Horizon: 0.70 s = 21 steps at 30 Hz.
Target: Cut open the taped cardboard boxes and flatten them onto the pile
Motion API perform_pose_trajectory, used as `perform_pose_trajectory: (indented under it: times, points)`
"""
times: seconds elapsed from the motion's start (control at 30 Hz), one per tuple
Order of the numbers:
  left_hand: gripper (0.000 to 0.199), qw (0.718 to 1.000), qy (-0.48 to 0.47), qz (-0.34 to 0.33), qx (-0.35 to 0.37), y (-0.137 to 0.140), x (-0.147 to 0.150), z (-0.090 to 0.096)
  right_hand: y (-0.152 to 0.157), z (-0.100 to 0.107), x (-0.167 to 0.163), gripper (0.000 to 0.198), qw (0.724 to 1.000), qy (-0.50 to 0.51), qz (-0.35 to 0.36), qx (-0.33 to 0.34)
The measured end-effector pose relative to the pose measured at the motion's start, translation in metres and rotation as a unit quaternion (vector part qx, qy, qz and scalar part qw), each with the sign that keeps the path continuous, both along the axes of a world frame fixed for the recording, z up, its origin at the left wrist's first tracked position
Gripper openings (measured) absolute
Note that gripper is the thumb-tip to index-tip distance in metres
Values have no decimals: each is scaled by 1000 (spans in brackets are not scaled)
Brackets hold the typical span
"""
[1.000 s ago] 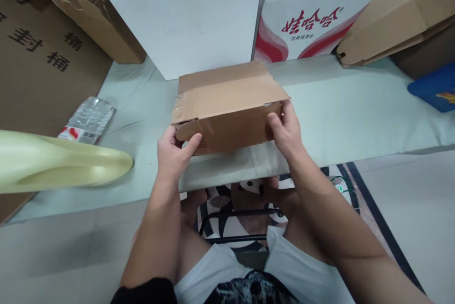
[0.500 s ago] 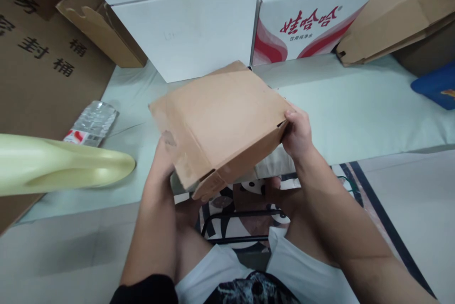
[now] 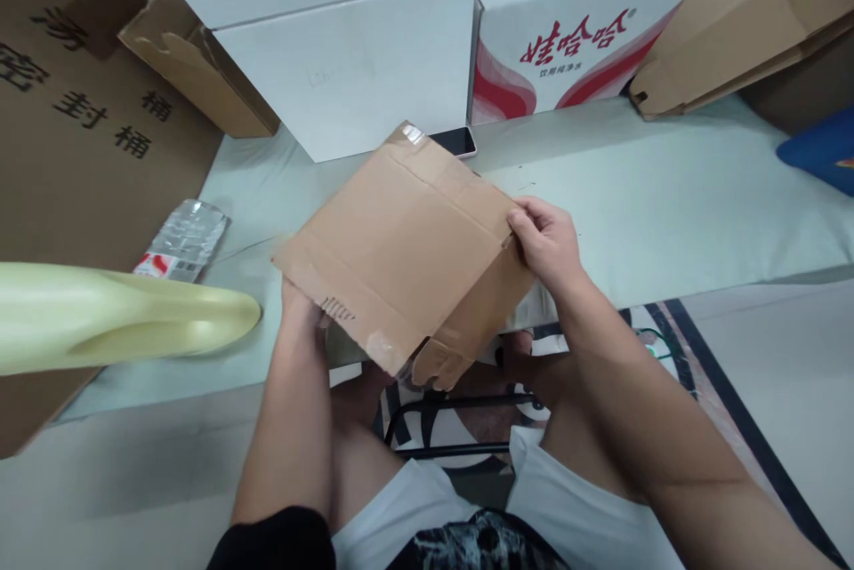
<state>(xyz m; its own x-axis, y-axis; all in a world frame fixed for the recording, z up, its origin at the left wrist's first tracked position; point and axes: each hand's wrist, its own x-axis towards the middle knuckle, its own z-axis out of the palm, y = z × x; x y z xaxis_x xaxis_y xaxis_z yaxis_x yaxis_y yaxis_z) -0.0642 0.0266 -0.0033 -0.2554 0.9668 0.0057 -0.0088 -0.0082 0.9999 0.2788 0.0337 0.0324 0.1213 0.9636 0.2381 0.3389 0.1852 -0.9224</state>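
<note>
- A person seated at a bench tilts a brown cardboard box [image 3: 400, 241] between two bare hands, its near edge reaching past the rim of the pale green cloth [image 3: 667, 188] that covers the surface.
- The right hand [image 3: 551, 241] is closed on the box's right corner, thumb pressed on the upper face and fingers curled around the edge.
- The left hand [image 3: 300, 308] is at the box's left near side, mostly hidden underneath; how far its fingers are closed cannot be told.
- A loose, rough-edged flap [image 3: 444, 365] hangs from the box's near corner, above the person's knees.
- Just beyond the box, a dark-screened phone [image 3: 457, 141] lies partly hidden, close to a tall white box [image 3: 360, 72].
- To the right of that box stands a white carton [image 3: 567, 54] with red lettering and red waves.
- At left, a flattened clear plastic bottle [image 3: 190, 236] lies on the cloth behind a smooth yellow-green object [image 3: 133, 317], near a big brown carton [image 3: 60, 170] printed with black characters.
- At the far right, folded cardboard [image 3: 734, 45] leans above a blue object [image 3: 824, 152], cut off by the frame.
</note>
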Motion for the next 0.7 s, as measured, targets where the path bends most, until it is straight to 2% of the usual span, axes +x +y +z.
perform_pose_trajectory:
  times: [0.07, 0.13, 0.2, 0.23, 0.3, 0.37, 0.43, 0.5, 0.57, 0.6, 0.7]
  points:
    - [52, 1000, -24, -3, -1, 1, 0, 8, 3, -4, 3, 32, 997, -59, -39, 5]
    - [48, 999, -35, -15, 23, 1, 1, 16, 7, -10, 7, 34, 991, -93, -84, 39]
    - [45, 997, -40, -28, 63, 1, 3, 24, 10, -17, 10, 47, 992, -57, -105, 44]
    - [44, 995, -42, -33, 80, 1, 5, 27, 12, -19, 11, 54, 995, -9, -96, 24]
    - [46, 994, -39, -40, 92, 1, 11, 34, 11, -20, 12, 65, 993, 105, -26, -48]
    - [51, 994, -22, -52, 94, 2, 20, 42, 6, -18, 10, 69, 972, 178, 87, -128]
    - [57, 990, -14, -70, 121, 4, 32, 49, -2, -13, 6, 64, 944, 197, 187, -189]
    - [59, 978, -43, -84, 184, 6, 44, 55, -11, -8, 1, 60, 928, 207, 223, -214]
    - [58, 965, -89, -89, 229, 8, 55, 60, -18, -2, -5, 61, 932, 228, 194, -202]
    - [58, 963, -117, -90, 225, 9, 61, 61, -20, 1, -6, 63, 940, 240, 161, -182]
    - [52, 962, -237, -51, 124, 11, 75, 61, -28, 18, 2, 65, 961, 269, 4, -62]
